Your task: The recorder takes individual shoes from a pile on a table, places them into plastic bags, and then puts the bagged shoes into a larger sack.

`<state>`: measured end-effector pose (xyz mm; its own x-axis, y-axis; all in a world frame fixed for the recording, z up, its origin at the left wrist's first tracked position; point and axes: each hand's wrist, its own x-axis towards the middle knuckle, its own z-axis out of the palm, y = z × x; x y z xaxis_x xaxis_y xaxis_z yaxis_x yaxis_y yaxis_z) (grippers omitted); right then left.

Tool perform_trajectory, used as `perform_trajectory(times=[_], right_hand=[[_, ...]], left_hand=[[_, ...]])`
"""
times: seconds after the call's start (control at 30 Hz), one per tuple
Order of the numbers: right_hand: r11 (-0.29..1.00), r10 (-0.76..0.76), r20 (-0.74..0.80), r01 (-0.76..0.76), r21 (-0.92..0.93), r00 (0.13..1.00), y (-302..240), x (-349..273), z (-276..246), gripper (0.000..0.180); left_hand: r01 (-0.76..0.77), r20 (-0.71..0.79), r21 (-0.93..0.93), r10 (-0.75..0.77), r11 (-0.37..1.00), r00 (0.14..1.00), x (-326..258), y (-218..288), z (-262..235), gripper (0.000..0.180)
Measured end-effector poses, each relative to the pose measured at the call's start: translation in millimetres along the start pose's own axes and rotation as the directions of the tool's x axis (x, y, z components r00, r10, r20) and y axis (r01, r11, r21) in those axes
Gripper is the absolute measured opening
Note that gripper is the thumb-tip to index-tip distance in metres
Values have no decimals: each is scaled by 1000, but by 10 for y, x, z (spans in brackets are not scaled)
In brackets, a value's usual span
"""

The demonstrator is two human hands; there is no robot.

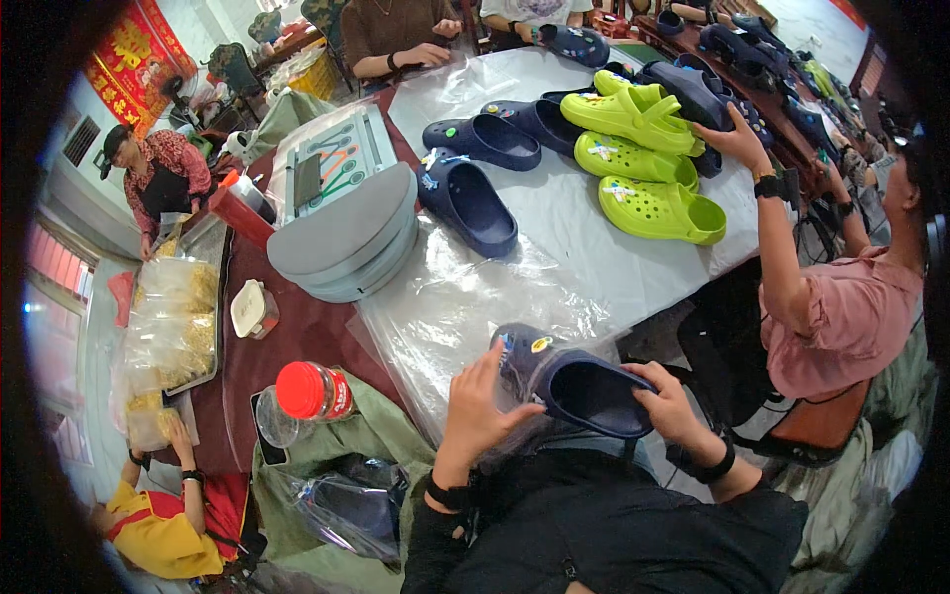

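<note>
A dark navy clog (604, 396) with small charms on its toe is held over the near edge of the table. My right hand (675, 404) grips its heel end, thumb on the rim. At the toe, my left hand (477, 401) has its thumb and fingers apart around a clear plastic bag (529, 371), which lies over the front of the clog. How far the bag reaches underneath is hidden. Beyond my hands, a loose navy clog (470, 208) lies on clear plastic sheets (455, 317), beside another navy clog (485, 142).
Lime-green clogs (663, 210) are piled at the far right, where a co-worker's hand (737, 144) reaches in. A grey folded board (341, 233), a red-lidded jar (312, 389) and a white container (254, 309) stand left. Bagged clogs (351, 505) lie on green cloth.
</note>
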<state>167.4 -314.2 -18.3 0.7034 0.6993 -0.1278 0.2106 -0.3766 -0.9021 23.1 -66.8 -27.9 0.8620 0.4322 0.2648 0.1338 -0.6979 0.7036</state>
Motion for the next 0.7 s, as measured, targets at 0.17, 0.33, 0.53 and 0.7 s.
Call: perform_trajectory(times=[0.17, 0.33, 0.53, 0.7], right_hand=[[999, -48, -160, 49, 1, 986, -99, -119, 283, 43], [981, -189, -74, 186, -50, 979, -105, -147, 405, 54], [769, -586, -124, 501, -398, 801, -100, -99, 589, 52], [716, -643, -147, 523, -462, 752, -125, 126, 835, 56]], left_hand=[[-143, 162, 170, 115, 975, 980, -139, -23, 61, 51], [-132, -89, 341, 172, 931, 981, -109, 6, 137, 45], [-238, -11, 296, 252, 925, 968, -116, 290, 87, 42], [-301, 68, 351, 297, 887, 952, -121, 338, 195, 41]])
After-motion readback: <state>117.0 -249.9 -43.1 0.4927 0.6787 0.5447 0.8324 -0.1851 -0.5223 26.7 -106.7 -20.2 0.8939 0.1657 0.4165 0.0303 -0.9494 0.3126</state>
